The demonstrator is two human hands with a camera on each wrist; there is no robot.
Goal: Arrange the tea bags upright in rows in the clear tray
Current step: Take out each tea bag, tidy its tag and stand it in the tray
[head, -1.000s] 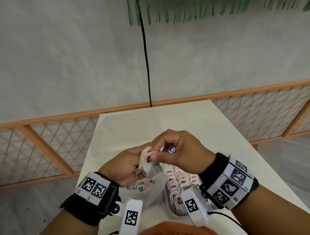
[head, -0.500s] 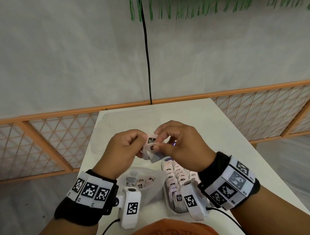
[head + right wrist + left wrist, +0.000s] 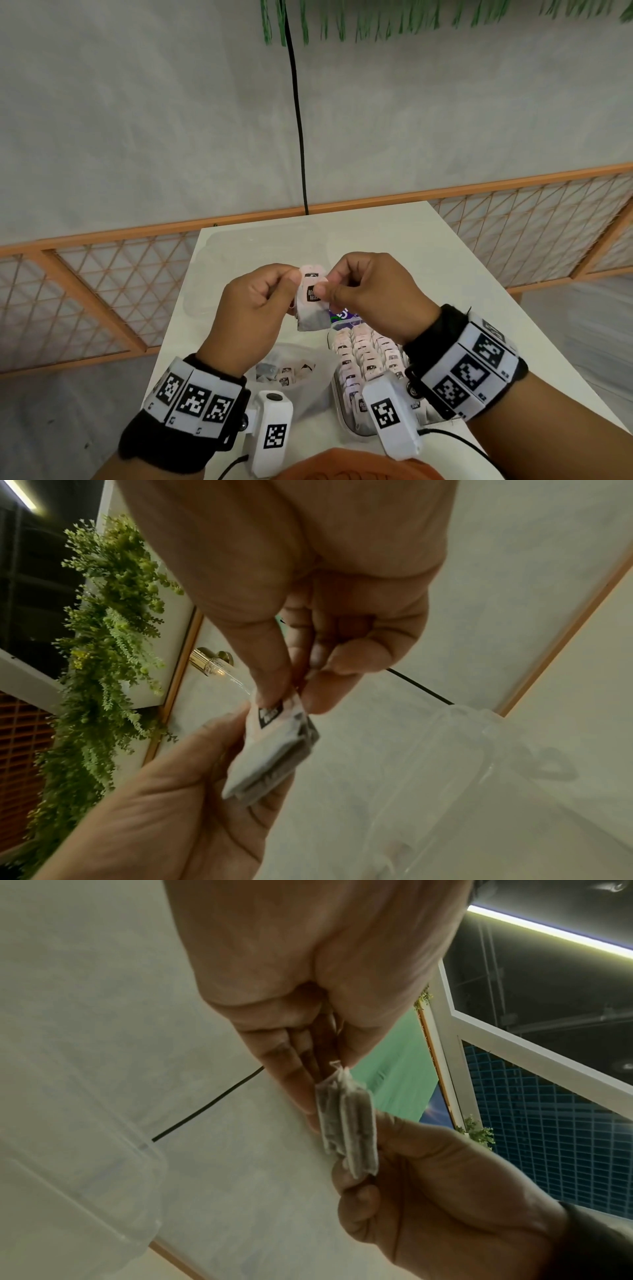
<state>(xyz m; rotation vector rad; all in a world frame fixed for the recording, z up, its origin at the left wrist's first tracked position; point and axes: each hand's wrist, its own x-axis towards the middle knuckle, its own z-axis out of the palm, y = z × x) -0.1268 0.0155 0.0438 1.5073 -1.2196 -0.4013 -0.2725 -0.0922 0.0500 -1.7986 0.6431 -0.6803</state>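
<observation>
Both hands up over the table (image 3: 428,240), sharing one tea bag (image 3: 312,301): left hand (image 3: 255,308) pinches its top left corner with curled fingers, right hand (image 3: 373,294) pinches the tag area with thumb and forefinger. The bag is thin white filter paper, soft, rectangular, dark leaf showing through the lower half, black square label with white print too small to read. In the left wrist view it is seen edge-on as a doubled pouch (image 3: 347,1131), blurred; the right wrist view shows its folded bottom (image 3: 274,750), blurred too. It hangs upright in the air, above the far end of the clear tray (image 3: 346,425).

The tray is glossy, rounded-corner plastic, holding rows of pale tea bags (image 3: 363,356) standing upright; its right side and near end are hidden by the right wrist band and camera. A purple packet (image 3: 342,315) sits at its far end, mostly covered by the held bag. Left of the tray, a soft translucent bag (image 3: 294,377) with loose tea bags lying jumbled inside, count unclear. Table is smooth, white, matte
</observation>
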